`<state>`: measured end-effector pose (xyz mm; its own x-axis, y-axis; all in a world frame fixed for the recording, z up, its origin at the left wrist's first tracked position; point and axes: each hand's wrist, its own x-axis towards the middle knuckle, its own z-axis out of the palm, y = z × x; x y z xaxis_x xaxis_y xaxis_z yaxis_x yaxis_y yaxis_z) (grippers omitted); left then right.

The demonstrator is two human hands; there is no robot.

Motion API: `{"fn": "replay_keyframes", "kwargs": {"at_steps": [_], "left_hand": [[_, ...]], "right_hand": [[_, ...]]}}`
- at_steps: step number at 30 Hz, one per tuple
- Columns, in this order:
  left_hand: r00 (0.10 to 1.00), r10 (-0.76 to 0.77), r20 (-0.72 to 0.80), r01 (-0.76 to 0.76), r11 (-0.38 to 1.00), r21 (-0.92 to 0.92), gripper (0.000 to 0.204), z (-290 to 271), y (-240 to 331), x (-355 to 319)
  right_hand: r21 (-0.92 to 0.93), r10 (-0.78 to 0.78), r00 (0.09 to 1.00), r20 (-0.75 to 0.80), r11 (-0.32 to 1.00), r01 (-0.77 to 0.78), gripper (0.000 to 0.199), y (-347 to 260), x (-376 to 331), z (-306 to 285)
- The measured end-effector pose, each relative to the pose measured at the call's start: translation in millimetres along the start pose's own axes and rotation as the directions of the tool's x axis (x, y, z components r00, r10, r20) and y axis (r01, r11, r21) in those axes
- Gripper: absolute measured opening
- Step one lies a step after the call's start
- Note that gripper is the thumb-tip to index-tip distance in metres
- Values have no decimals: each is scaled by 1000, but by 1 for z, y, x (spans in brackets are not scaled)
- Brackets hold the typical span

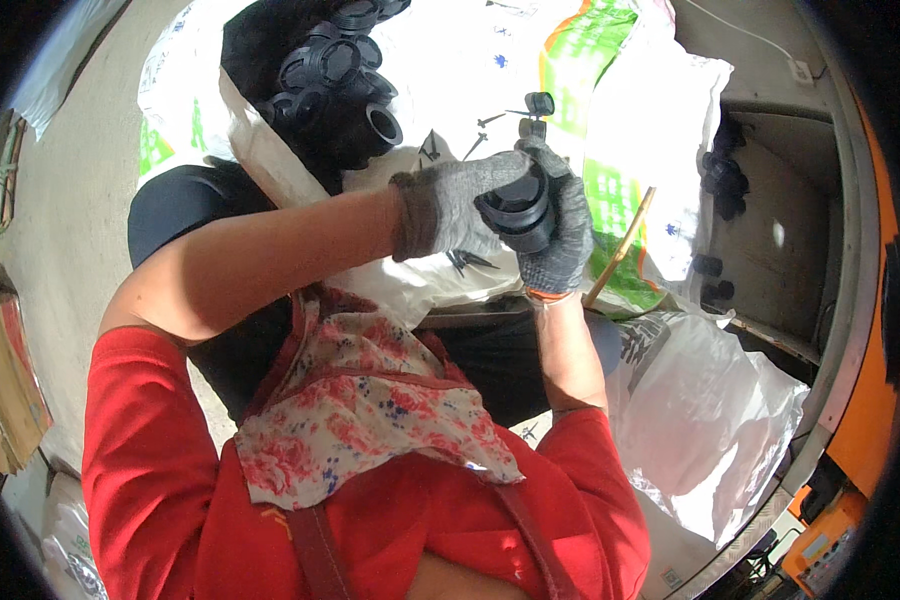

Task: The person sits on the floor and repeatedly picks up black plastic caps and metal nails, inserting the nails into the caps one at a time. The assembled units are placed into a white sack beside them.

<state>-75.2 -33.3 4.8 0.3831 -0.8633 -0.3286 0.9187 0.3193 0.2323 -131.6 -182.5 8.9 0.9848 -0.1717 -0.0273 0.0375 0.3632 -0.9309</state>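
In front of my lap, my right hand (560, 225), in a grey work glove, is wrapped round a black ribbed cylindrical plastic part (520, 212). My left hand (460, 200), also gloved, reaches across and grips the same part from its left side. The left fingertips are partly hidden behind it. Just beyond the right fingers are small black plastic pieces (538, 104); whether they join the held part I cannot tell. Thin black scraps (467, 261) lie on the white sheet (400, 285) under and beyond my hands.
A pile of black round plastic parts (335, 65) lies at the far left on the sheet. A green-printed white sack (660, 150) spreads to the right, with a wooden stick (625, 240) on it. Beyond is a grey bin (780, 220) holding black pieces. A clear plastic bag (720, 410) rests near right.
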Motion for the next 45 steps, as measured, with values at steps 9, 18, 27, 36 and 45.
{"fn": "replay_keyframes", "kwargs": {"at_steps": [9, 18, 27, 36, 45], "left_hand": [[771, 399, 496, -84, -709, 700, 26, 12, -1, -13], [431, 822, 371, 404, -544, 735, 51, 28, 122, -62], [903, 214, 374, 61, -923, 380, 47, -50, 66, -26], [859, 508, 64, 451, -810, 374, 40, -54, 100, -44], [286, 863, 416, 871, -415, 262, 53, -213, 268, -151]], "right_hand": [[-460, -11, 990, -138, 887, -54, 41, 49, 2, -14], [-972, 221, 952, 213, 143, 185, 57, 56, 9, -20], [-919, 685, 704, 186, -131, 371, 41, 62, -1, -12], [-876, 574, 719, 390, -8, 482, 43, 69, -15, -27], [-855, 322, 795, 514, 115, 506, 44, 43, -15, -17]]}}
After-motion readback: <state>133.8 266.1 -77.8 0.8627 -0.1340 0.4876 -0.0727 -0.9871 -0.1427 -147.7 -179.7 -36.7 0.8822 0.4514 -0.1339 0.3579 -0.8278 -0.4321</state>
